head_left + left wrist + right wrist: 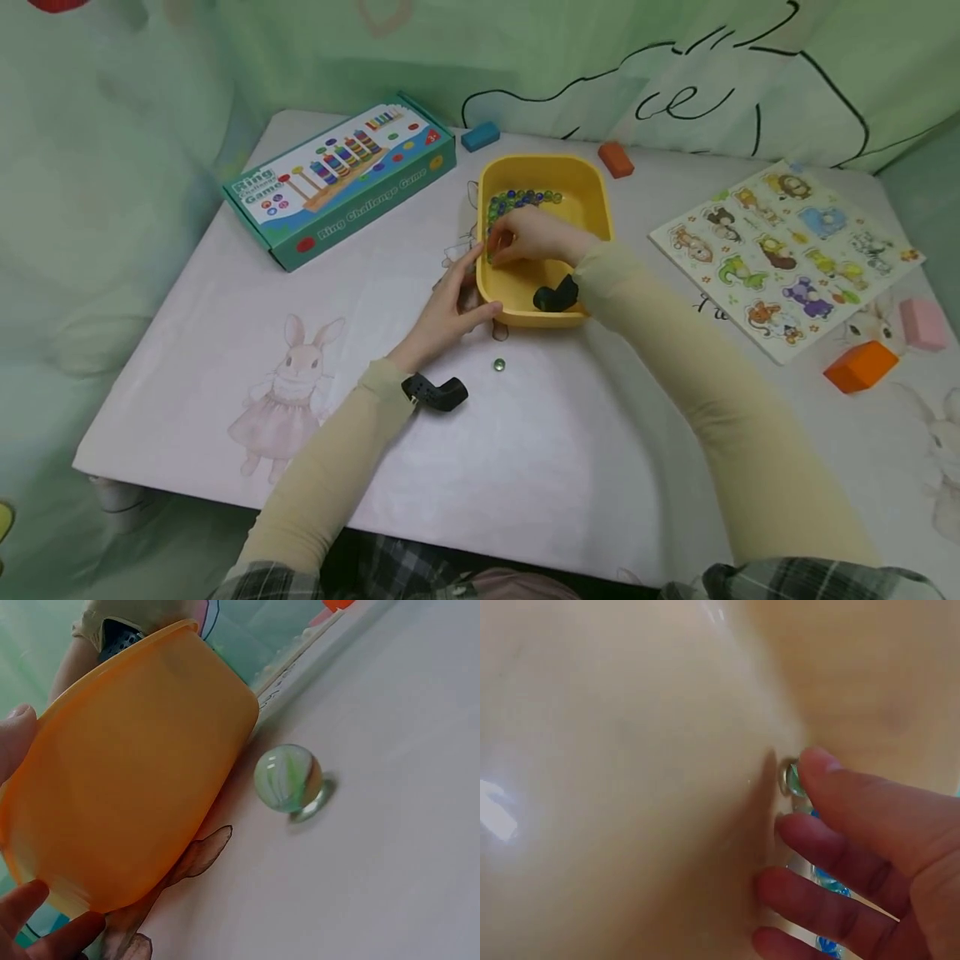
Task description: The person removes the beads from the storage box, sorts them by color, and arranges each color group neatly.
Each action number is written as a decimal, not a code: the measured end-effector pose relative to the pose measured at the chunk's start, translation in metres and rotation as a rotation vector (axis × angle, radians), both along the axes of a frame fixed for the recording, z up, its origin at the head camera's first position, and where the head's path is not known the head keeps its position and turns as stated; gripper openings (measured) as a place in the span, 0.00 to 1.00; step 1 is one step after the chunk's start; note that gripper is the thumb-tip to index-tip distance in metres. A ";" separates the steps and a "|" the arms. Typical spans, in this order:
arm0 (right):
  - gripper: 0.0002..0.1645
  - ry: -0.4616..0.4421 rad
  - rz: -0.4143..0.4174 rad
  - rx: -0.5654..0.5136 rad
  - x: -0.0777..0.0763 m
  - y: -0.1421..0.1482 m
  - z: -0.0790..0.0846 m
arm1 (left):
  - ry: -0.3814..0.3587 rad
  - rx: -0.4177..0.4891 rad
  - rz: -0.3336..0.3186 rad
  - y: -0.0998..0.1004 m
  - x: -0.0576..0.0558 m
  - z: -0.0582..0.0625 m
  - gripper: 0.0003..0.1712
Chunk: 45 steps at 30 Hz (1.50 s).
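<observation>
A yellow plastic tub (517, 292) stands on the table with several glass marbles (525, 198) gathered along its far and left sides. My right hand (536, 235) reaches inside it, fingers loosely bent. In the right wrist view a green marble (793, 778) lies by the thumb tip, with a gap between thumb and forefinger; more marbles are partly hidden behind the fingers. Outside the tub, my left hand (450, 310) rests its fairly straight fingers (67, 934) against the left wall, thumb near the front corner. One clear-green marble (288, 778) lies on the table before the tub.
Behind to the left lies a green ring game box (345, 179). Blue (480, 136) and red-orange (616, 159) blocks sit past the tub. On the right are an animal puzzle board (787, 250), an orange block (861, 367) and a pink block (923, 323).
</observation>
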State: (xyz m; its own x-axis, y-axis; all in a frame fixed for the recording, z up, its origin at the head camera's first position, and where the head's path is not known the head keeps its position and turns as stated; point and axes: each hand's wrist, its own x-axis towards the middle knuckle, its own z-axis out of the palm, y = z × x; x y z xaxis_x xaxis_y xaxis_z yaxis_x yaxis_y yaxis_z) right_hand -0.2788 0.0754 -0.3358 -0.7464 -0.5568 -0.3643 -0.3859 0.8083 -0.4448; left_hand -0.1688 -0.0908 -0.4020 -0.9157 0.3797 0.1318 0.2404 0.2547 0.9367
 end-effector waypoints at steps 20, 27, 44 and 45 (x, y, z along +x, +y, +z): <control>0.10 0.067 0.001 -0.066 0.044 0.007 0.026 | -0.095 0.023 0.033 -0.007 0.034 -0.011 0.45; 0.10 0.084 -0.043 -0.229 0.078 0.028 0.046 | -0.078 0.006 0.049 -0.008 0.032 -0.010 0.45; 0.08 0.230 -0.021 -0.571 0.177 0.063 0.015 | -0.010 0.010 0.030 0.005 0.019 0.001 0.44; 0.08 0.215 -0.022 -0.569 0.179 0.063 0.011 | -0.008 0.005 0.031 0.006 0.018 0.002 0.44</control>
